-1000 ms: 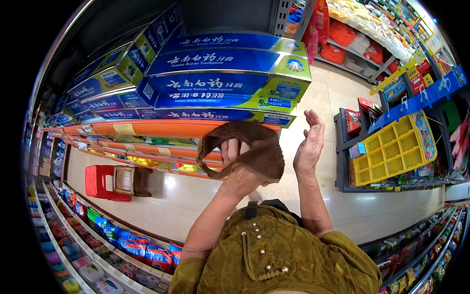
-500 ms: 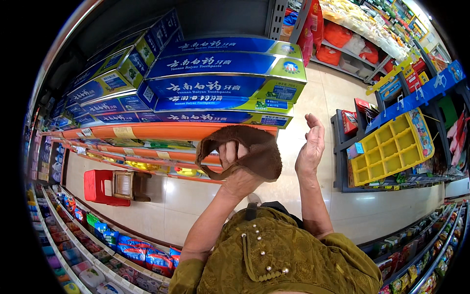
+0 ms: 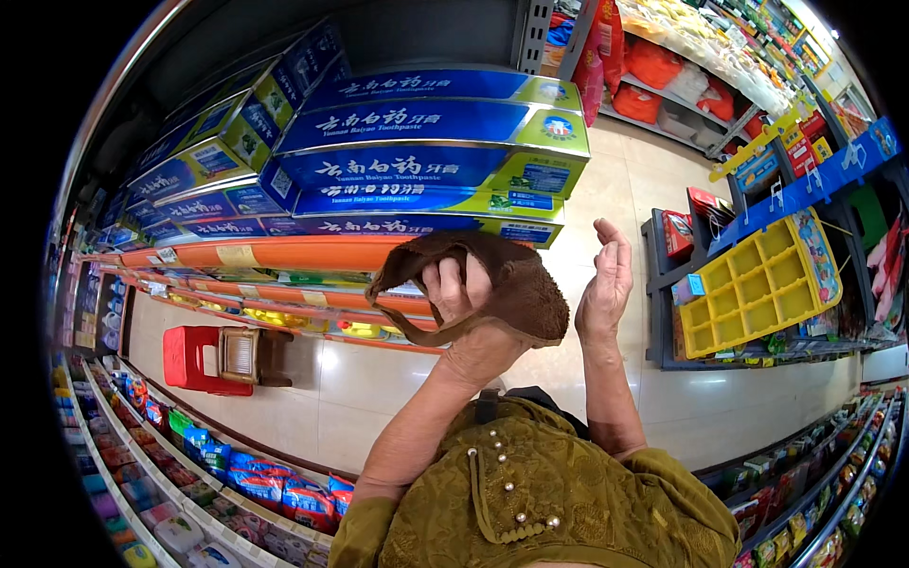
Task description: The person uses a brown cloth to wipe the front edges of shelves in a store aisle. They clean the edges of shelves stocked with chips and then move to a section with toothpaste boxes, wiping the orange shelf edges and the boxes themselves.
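A brown cloth (image 3: 533, 295) is bunched around my left hand (image 3: 462, 298), whose curled fingers grip it from within its folds. It hangs just in front of the orange shelf edge (image 3: 312, 252), below the stacked blue and green toothpaste boxes (image 3: 417, 163). Whether the cloth touches the shelf edge I cannot tell. My right hand (image 3: 605, 289) is raised over the aisle to the right of the shelf, holding nothing, its fingers stretched upward and slightly bent.
Lower shelves with yellow goods (image 3: 365, 328) run under the orange edge. A red stool (image 3: 189, 362) and a small brown stool (image 3: 241, 357) stand on the floor at left. At right is a dark rack with a yellow compartment tray (image 3: 753, 284). Bagged goods (image 3: 284, 488) line the lower left.
My left hand has moved slightly right and up with the brown cloth, which spreads a little wider now. My right hand stays nearly in place.
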Action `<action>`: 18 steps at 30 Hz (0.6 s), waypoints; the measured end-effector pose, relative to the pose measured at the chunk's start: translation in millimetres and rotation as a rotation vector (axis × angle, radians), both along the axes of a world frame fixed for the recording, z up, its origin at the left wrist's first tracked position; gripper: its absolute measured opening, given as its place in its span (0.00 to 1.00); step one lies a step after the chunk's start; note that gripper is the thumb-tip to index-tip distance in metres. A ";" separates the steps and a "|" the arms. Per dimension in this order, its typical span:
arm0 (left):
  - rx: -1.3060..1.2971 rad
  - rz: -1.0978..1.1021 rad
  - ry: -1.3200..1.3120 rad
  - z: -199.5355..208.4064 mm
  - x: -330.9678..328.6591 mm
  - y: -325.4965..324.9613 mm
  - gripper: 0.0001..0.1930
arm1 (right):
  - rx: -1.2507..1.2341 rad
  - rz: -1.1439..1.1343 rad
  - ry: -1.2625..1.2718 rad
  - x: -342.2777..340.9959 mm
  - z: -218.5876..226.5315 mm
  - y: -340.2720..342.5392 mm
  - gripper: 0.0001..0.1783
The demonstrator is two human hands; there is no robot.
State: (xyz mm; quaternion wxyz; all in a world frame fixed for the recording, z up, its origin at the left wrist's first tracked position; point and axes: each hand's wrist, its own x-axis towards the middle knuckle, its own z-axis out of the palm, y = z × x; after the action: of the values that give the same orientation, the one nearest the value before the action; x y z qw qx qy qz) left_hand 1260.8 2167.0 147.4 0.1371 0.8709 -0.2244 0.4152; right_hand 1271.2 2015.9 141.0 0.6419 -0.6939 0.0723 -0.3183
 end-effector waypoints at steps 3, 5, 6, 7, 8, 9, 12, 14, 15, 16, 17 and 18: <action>-0.015 -0.022 -0.034 -2.5 3.9 3.8 0.20 | 0.031 0.034 -0.006 2.0 1.4 3.6 0.22; 0.019 -0.055 -0.022 -5.1 3.8 8.1 0.19 | 0.056 0.061 0.003 2.6 3.0 7.1 0.21; 0.036 -0.073 -0.015 -5.9 3.8 9.5 0.18 | 0.064 0.064 0.006 3.0 4.3 9.2 0.21; 0.027 -0.075 -0.024 -6.3 5.5 9.9 0.16 | 0.053 0.058 -0.006 3.4 4.2 10.5 0.21; 0.016 -0.089 -0.017 -7.1 4.9 11.5 0.17 | 0.041 0.053 -0.017 4.2 4.1 11.7 0.21; 0.004 -0.103 -0.010 -8.1 3.6 14.0 0.18 | 0.008 0.039 -0.043 4.5 2.9 12.0 0.21; 0.009 -0.147 -0.055 -23.3 4.3 23.5 0.27 | -0.030 0.013 -0.058 1.7 -3.9 2.0 0.21; -0.080 -0.133 -0.058 -41.3 0.5 34.0 0.35 | -0.030 0.009 -0.032 -1.6 -5.6 -1.9 0.21; -0.129 -0.114 -0.049 -45.1 -2.8 36.7 0.36 | -0.032 0.001 -0.011 -3.5 -5.9 -2.4 0.21; -0.152 -0.121 -0.033 -45.6 -4.1 35.2 0.35 | -0.039 -0.015 0.014 -5.8 -7.3 -4.4 0.21; -0.175 -0.129 -0.019 -45.3 -5.2 33.7 0.34 | -0.020 -0.007 0.025 -7.5 -8.4 -5.7 0.21; -0.164 -0.130 -0.018 -41.8 -5.3 29.8 0.32 | -0.001 0.001 0.036 -9.1 -9.3 -6.8 0.21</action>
State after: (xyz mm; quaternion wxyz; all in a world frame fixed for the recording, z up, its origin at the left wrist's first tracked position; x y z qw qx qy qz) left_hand 1255.5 2196.8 105.6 0.2323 0.8366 -0.2471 0.4303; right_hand 1262.2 2009.2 131.7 0.6402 -0.6999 0.0833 -0.3054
